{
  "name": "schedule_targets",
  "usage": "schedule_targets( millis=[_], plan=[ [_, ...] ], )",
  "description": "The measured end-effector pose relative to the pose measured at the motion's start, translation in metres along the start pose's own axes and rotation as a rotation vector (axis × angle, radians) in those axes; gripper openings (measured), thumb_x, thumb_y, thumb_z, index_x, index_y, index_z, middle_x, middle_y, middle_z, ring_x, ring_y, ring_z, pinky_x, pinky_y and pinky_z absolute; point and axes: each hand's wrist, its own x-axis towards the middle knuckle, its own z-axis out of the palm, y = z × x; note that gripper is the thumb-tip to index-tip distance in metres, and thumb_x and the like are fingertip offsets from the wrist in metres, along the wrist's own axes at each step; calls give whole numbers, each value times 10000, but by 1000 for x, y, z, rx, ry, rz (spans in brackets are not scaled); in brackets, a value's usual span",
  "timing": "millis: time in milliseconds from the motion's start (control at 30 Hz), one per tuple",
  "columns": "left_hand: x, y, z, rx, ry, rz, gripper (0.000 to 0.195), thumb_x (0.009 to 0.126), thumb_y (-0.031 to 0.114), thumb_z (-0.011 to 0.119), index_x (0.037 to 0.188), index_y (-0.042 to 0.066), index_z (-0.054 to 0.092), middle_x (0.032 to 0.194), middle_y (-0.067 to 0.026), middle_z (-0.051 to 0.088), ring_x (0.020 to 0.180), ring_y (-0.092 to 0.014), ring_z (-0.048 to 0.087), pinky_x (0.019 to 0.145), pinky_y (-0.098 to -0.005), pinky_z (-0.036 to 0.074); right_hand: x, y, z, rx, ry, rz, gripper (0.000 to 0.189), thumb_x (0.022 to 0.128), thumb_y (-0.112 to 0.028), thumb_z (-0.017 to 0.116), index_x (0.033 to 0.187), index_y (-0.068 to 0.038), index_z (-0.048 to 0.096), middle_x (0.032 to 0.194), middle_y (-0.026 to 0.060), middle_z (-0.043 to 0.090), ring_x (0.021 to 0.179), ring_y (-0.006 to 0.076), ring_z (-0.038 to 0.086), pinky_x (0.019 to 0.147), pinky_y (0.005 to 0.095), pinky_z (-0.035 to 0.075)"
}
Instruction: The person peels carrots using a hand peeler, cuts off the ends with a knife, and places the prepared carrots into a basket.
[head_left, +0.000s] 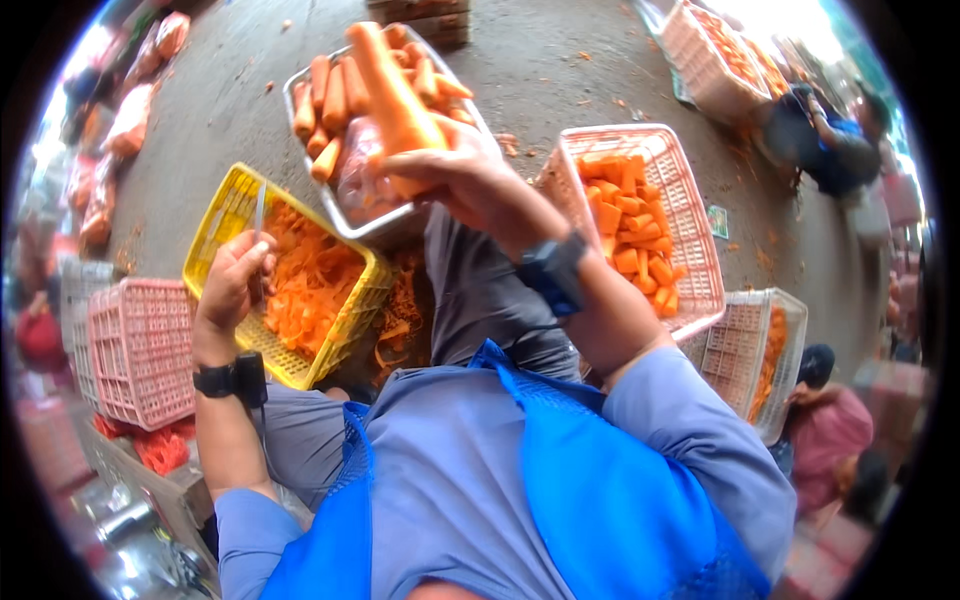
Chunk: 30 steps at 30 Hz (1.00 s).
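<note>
My right hand (457, 169) grips a large peeled carrot (394, 94) by its thick end, raised above a metal-rimmed tub (352, 231) that holds several carrots and a clear plastic bag (361, 169). In my left hand (238, 277) is a narrow metal blade or peeler (260, 206), pointing away from me; its exact kind cannot be told. That hand is over the left side of a yellow plastic crate (196, 232) with orange carrot peelings (315, 285) inside. To the right, a pink plastic crate (694, 225) contains peeled carrot pieces (637, 225).
Stacked pink crates (142, 352) stand at the left beside a wooden bench (161, 480) with red netting. Another crate (739, 345) is at the right, near a crouching person (829, 435). A second person (840, 142) sits farther off by carrot crates (705, 67). Peel scraps lie on the floor.
</note>
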Motion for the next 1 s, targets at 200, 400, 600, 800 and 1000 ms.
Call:
schedule_targets(
  millis=[200, 400, 600, 800, 1000],
  plan=[
    [8, 99, 142, 288, -146, 321, 119, 1009, 149, 618, 1066, 53, 660, 800, -7, 656, 656, -80, 611, 590, -211, 482, -112, -10, -89, -308, 247, -53, 521, 765, -160, 798, 1192, 42, 578, 917, 63, 630, 737, 123, 634, 599, 249, 528],
    [76, 96, 288, 658, -465, 581, 131, 946, 59, 643, 1059, 31, 703, 716, 0, 600, 682, -90, 581, 617, -270, 472, -198, 21, -119, -309, 643, 21, 487, 776, -138, 796, 1184, 21, 584, 952, 53, 623, 766, 117, 615, 624, 256, 536],
    [85, 53, 395, 1086, -662, 857, 125, 891, 167, 674, 886, 43, 681, 797, -197, 664, 738, -382, 664, 665, -440, 524, -243, 46, -132, -114, 877, -69, 401, 781, -159, 774, 1085, 38, 601, 819, 61, 659, 622, 118, 622, 543, 273, 514],
    [91, 11, 426, 1115, -627, 886, 86, 879, 148, 644, 891, 82, 697, 817, -170, 675, 787, -396, 674, 694, -493, 530, -262, 40, -134, 31, 839, -85, 305, 824, -119, 728, 1066, 16, 602, 804, 48, 643, 603, 120, 604, 524, 263, 492],
    [83, -6, 448, 1197, -495, 824, 84, 843, 152, 636, 809, 79, 657, 781, -162, 675, 764, -382, 683, 678, -475, 549, -260, 51, -148, -212, 848, -118, 388, 809, -152, 751, 1127, 14, 604, 908, 32, 646, 691, 85, 598, 580, 233, 496]
  ],
)
